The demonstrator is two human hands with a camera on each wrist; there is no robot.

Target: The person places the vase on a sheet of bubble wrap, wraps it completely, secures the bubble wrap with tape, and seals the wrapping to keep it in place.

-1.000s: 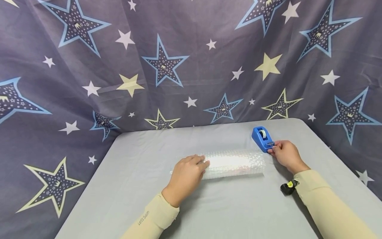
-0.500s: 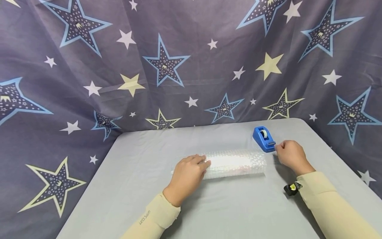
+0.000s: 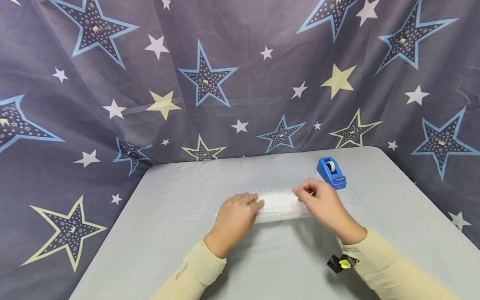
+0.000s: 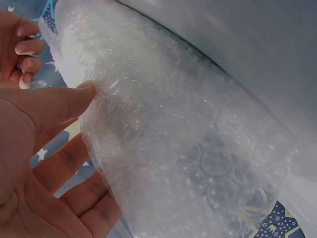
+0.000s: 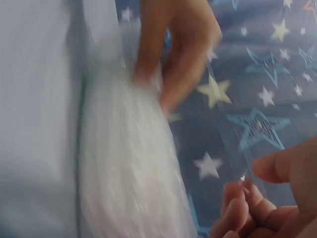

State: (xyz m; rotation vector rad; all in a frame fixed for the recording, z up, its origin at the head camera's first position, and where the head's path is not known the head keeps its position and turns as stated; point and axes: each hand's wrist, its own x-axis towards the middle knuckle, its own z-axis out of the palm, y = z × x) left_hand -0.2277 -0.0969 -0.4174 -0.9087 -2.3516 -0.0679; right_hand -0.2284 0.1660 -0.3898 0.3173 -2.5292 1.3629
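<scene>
A roll of bubble wrap (image 3: 278, 204) lies lengthwise across the table. My left hand (image 3: 234, 218) holds down its left part; in the left wrist view the thumb (image 4: 67, 103) presses the wrap while the fingers go round its far side. Over the roll's right part is my right hand (image 3: 323, 204), fingertips brought together close above the wrap. A tiny glint of clear tape (image 5: 242, 178) shows at those fingertips in the right wrist view; most of the piece is too transparent to see. Behind the right hand stands a blue tape dispenser (image 3: 331, 173).
The grey cloth-covered table (image 3: 180, 196) meets a dark star-patterned curtain (image 3: 240, 83) at the back and sides. A small black device with a yellow part (image 3: 342, 263) is worn at the right wrist and hangs close over the table.
My right hand has left the dispenser's cutting edge and moved left to above the roll. The left hand and bubble wrap have stayed in place.
</scene>
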